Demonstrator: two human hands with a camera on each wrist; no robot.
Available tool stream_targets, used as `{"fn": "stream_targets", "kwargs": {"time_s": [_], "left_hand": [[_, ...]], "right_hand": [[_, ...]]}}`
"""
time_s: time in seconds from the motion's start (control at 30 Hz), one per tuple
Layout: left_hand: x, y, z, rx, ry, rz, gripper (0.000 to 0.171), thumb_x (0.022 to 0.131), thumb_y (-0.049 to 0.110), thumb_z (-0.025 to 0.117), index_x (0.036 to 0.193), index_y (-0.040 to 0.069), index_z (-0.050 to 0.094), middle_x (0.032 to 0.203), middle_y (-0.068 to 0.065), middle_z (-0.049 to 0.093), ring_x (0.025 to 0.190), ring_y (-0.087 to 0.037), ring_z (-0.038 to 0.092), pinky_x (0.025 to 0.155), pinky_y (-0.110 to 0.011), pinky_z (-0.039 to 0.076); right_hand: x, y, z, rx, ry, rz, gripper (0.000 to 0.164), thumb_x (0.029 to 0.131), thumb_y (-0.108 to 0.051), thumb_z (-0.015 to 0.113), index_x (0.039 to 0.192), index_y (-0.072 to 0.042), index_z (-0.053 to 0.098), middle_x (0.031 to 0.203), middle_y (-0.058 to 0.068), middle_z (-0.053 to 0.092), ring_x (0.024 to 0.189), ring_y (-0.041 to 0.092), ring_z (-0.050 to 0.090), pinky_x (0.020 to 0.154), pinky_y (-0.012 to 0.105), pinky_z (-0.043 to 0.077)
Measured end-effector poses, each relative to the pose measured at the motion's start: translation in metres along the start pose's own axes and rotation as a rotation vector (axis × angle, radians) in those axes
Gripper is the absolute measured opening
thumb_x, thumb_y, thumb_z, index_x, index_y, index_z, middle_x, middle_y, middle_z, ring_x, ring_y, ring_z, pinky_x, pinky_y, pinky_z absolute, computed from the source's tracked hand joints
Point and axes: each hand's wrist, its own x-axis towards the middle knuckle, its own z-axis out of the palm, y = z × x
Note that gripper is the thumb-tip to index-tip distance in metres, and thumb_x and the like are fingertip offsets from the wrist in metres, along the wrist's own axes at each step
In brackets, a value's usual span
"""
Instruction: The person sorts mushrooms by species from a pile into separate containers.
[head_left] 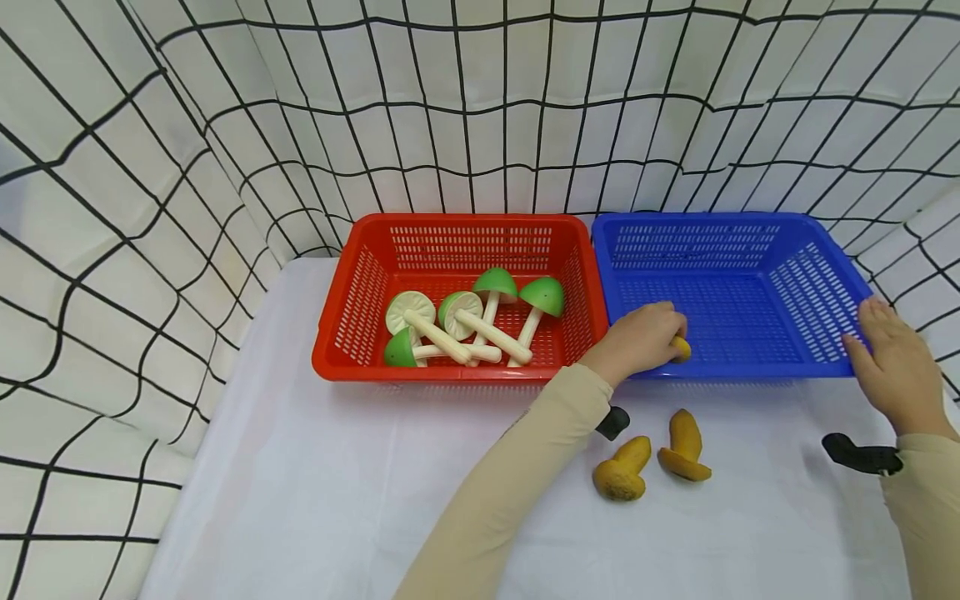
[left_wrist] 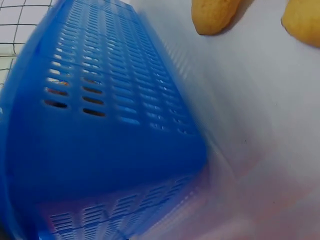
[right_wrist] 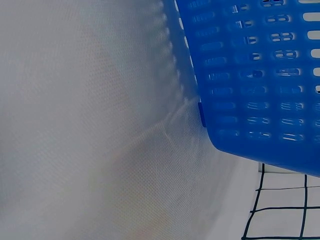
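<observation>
My left hand reaches over the front left corner of the blue basket and grips a yellow toy mushroom, mostly hidden by the fingers. With its fingers fairly straight, my right hand rests on that basket's right rim. Two more yellow-brown mushrooms lie on the white cloth in front: a left one and a right one. In the left wrist view the basket's perforated wall fills the left side, with parts of two yellow mushrooms at the top. Neither wrist view shows the fingers.
A red basket stands against the blue one's left side and contains several green-capped toy mushrooms with pale stems. White cloth covers the table. Black netting over white sheeting rises behind and at both sides.
</observation>
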Motion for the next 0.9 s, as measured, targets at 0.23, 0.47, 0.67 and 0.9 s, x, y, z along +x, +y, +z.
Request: {"fn": "stream_targets", "kwargs": {"time_s": [0.23,0.47,0.67,0.9], "left_hand": [[0.0014,-0.0003,0.0019,0.060,0.007,-0.030,0.015,0.094,0.022,0.059,0.103,0.017,0.070,0.097,0.006,0.056,0.085,-0.005,0.050,0.070,-0.016,0.045],[0.0017,0.0005,0.0044,0.086,-0.010,-0.050,0.013,0.093,0.021,0.059,0.100,0.019,0.071,0.097,0.007,0.056,0.086,-0.005,0.051,0.069,-0.018,0.046],[0.0023,-0.0001,0.0044,0.085,-0.016,-0.047,0.018,0.093,0.024,0.060,0.107,0.018,0.070,0.102,0.007,0.057,0.090,-0.005,0.053,0.073,-0.017,0.046],[0.0028,-0.0019,0.0037,0.074,-0.003,-0.033,0.024,0.094,0.026,0.059,0.113,0.015,0.069,0.107,0.005,0.059,0.097,-0.007,0.054,0.081,-0.016,0.046]], "right_hand": [[0.0007,-0.0016,-0.0003,-0.004,-0.010,0.016,0.059,0.100,-0.026,0.025,0.143,0.012,0.012,0.147,0.032,0.016,0.142,0.035,0.007,0.115,0.039,0.001],[0.0000,-0.0007,-0.0002,0.001,-0.003,0.009,0.059,0.100,-0.025,0.026,0.143,0.013,0.013,0.146,0.033,0.017,0.142,0.034,0.007,0.115,0.039,0.001],[-0.0001,0.0000,0.0002,0.004,0.005,0.009,0.058,0.100,-0.025,0.026,0.142,0.013,0.015,0.146,0.033,0.018,0.142,0.035,0.009,0.115,0.040,0.002],[-0.0009,-0.0015,-0.0002,0.003,0.015,0.004,0.058,0.100,-0.026,0.025,0.142,0.013,0.015,0.146,0.033,0.019,0.141,0.035,0.010,0.115,0.040,0.002]]}}
